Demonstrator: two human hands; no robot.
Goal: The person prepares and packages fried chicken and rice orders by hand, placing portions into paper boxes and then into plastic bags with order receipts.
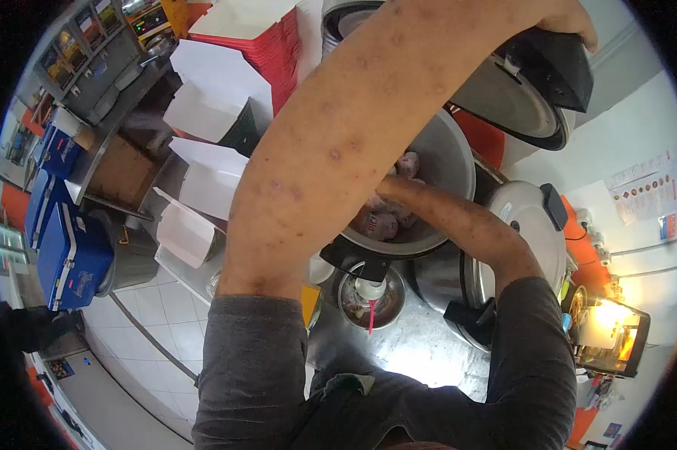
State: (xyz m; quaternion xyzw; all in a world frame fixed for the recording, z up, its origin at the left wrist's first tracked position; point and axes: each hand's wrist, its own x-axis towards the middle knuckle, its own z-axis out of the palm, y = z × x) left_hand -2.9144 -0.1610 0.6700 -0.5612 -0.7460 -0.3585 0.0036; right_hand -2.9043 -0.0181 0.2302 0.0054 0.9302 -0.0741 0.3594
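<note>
Holding the cooker lid [530, 90] up by its black handle, your left hand [567, 19] keeps the big pot [447, 161] open. Right hand reaches inside among the pinkish meat pieces [387, 217]; hand itself hidden, grip can't be told. Pot partly loaded on the steel counter [421, 352]. Second closed cooker [530, 225] beside; white boxes [211, 112] further off.

Grey sleeves [263, 375], a black lid handle [552, 64] – silver pot [447, 161] with pinkish pieces [383, 221] – blue coolers [72, 255], red-and-white boxes [256, 34].
</note>
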